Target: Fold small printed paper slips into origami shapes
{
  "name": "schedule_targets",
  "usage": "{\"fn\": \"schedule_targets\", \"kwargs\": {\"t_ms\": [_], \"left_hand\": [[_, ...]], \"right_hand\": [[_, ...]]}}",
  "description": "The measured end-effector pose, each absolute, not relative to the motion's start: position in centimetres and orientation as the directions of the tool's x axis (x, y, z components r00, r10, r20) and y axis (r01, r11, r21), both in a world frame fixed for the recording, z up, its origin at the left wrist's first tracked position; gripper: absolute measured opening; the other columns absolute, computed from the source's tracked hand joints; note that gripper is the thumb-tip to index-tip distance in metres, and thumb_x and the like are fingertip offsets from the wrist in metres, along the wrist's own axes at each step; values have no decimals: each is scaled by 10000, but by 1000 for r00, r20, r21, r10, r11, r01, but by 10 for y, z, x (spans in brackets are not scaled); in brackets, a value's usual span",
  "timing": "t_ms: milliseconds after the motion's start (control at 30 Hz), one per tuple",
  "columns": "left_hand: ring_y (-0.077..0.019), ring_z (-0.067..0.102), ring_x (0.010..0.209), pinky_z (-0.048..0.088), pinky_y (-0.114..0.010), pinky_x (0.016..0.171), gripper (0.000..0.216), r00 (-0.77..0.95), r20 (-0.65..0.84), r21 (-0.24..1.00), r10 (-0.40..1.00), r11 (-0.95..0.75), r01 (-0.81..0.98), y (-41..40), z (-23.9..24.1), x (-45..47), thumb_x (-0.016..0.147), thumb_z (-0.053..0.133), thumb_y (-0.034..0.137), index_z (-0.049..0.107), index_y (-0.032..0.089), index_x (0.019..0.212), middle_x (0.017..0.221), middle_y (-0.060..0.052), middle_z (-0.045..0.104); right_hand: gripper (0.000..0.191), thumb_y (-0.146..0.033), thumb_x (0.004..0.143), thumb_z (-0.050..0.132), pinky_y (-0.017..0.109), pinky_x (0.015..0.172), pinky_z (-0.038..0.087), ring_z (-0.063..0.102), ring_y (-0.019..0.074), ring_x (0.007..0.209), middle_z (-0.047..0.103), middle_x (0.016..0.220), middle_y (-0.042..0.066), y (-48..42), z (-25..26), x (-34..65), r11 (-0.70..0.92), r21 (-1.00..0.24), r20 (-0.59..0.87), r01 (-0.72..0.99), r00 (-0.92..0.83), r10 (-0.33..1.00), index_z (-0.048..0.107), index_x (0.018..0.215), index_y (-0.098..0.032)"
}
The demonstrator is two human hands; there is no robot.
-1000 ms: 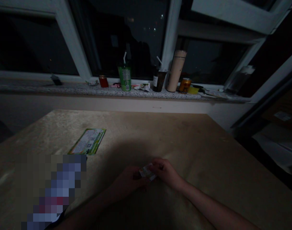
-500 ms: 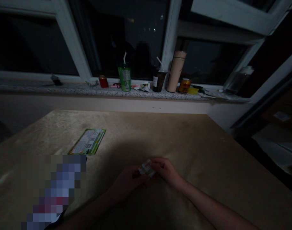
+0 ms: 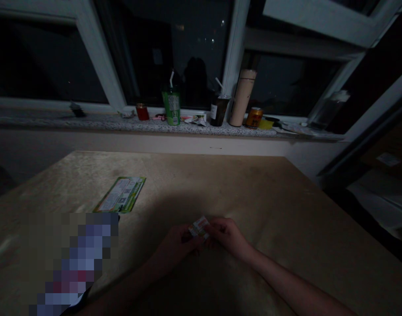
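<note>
Between my two hands is a small printed packet [image 3: 198,225], pale with green and reddish print; the dim light hides its exact kind. My left hand [image 3: 177,246] is closed on its left and lower edge, the thumb lying over the front. From the other side, my right hand [image 3: 229,237] pinches the right edge between thumb and fingers. Both hands are low over the wooden table [image 3: 247,188], near its middle. A larger flat green-and-white printed package [image 3: 121,195] lies on the table to the left.
A blurred-out bluish object [image 3: 84,259] lies at the lower left. Along the granite windowsill [image 3: 187,127] stand a red jar [image 3: 142,112], a green cup [image 3: 173,107] with a straw, a dark cup [image 3: 219,112], a pink flask [image 3: 243,98] and a gold can [image 3: 254,118].
The small packet has turned and shifted slightly left, showing more of its printed face. My right fingers have moved a little down its right edge.
</note>
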State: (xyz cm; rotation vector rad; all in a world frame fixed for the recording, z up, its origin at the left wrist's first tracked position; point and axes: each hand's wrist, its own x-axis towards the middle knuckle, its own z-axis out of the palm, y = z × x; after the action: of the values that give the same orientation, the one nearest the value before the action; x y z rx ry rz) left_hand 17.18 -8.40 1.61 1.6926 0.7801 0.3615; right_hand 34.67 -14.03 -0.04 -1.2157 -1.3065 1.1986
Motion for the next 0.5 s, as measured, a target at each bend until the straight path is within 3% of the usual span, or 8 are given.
{"fn": "schedule_targets", "kwargs": {"t_ms": [133,500], "left_hand": [[-169,578,612,419,-238,566,297,723,-168,943,670,-106,317,-85,17,172,799,585,435,655,147,787,689,-10,640],[-172,593,608,422,-232,562,267,733,-156,945,662,-115,305,-85,16,172,801,594,406,664,150,779,671,1,647]], "right_hand": [[421,-567,738,654,216,485,415,551,114,527,612,632,4,-141,-1,346,-21,-999,-24,39,-70,997,605,793,-152],[448,-605,728,639,203,419,359,487,93,456,541,551,-23,-141,3,345,-16,-998,-19,62,-43,999,548,689,-167]]}}
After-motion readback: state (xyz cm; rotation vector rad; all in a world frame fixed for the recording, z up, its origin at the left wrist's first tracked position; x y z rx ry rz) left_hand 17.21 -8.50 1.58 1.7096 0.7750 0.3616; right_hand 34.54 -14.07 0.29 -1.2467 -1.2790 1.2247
